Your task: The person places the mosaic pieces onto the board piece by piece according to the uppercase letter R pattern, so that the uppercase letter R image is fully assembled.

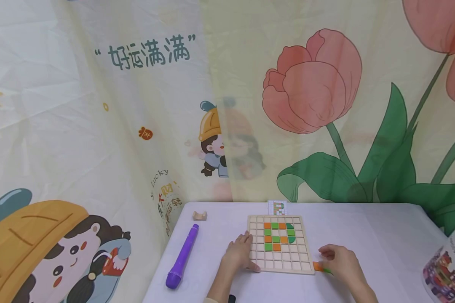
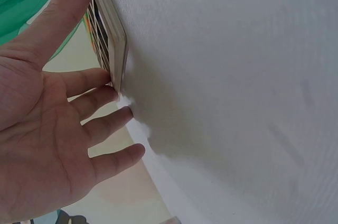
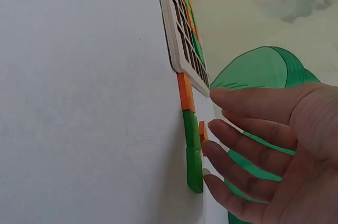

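Note:
A wooden grid board [image 1: 295, 263] lies on the white table, with orange and green tiles [image 1: 276, 238] set in it in the shape of a letter P. My left hand [image 1: 238, 253] rests at the board's left side, thumb near the front corner; in the left wrist view its fingers [image 2: 108, 129] are spread and fairly straight. Beyond the board's front right corner lie loose tiles, an orange one [image 3: 186, 93] and green ones [image 3: 194, 168] in a row, a small orange one behind. My right hand [image 1: 343, 261] hovers right beside these, fingers loosely bent and holding nothing.
A card with a coloured letter pattern [image 1: 277, 207] lies behind the board. To the left are a long purple stick with a thick end [image 1: 183, 256] and a small notched wooden piece [image 1: 199, 216]. A white jar [image 1: 449, 265] stands at the far right. Printed curtains hang behind.

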`<state>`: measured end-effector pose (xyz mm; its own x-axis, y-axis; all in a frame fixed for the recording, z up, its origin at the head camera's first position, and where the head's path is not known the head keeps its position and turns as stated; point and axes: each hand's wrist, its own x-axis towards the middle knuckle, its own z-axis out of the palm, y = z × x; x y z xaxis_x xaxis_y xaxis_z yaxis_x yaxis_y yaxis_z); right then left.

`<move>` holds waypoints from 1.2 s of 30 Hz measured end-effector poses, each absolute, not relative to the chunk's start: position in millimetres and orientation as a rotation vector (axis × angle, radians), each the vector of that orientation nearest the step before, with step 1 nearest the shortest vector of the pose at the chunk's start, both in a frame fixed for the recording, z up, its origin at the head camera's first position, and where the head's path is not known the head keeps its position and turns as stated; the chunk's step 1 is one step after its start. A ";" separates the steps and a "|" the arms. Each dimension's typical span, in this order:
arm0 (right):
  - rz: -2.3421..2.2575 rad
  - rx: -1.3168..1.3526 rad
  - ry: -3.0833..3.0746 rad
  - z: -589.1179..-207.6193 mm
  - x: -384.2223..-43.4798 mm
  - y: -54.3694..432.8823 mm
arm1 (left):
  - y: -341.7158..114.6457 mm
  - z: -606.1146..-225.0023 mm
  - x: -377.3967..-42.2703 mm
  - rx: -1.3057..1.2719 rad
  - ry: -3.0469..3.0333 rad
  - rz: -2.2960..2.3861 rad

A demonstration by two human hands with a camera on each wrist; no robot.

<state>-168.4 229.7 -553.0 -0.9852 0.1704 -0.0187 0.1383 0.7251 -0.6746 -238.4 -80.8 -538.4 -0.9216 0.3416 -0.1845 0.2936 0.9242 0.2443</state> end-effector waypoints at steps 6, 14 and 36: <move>1.083 -0.314 -2.905 -561.7 -158.8 237.4 | -80.9 -541.8 -239.5 0.480 2.861 0.332; 1.088 -0.373 -2.842 -568.6 -151.8 236.8 | -80.4 -542.6 -240.5 0.468 2.852 0.335; 1.401 -0.389 -2.620 -550.5 -170.3 215.2 | -80.5 -539.8 -238.8 0.447 2.837 0.366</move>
<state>-170.3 215.2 -550.5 -0.9559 0.2935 0.0057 0.1582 0.5315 -0.8321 -238.8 -80.5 -539.8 -0.9229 0.3286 -0.2007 0.2669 0.9216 0.2818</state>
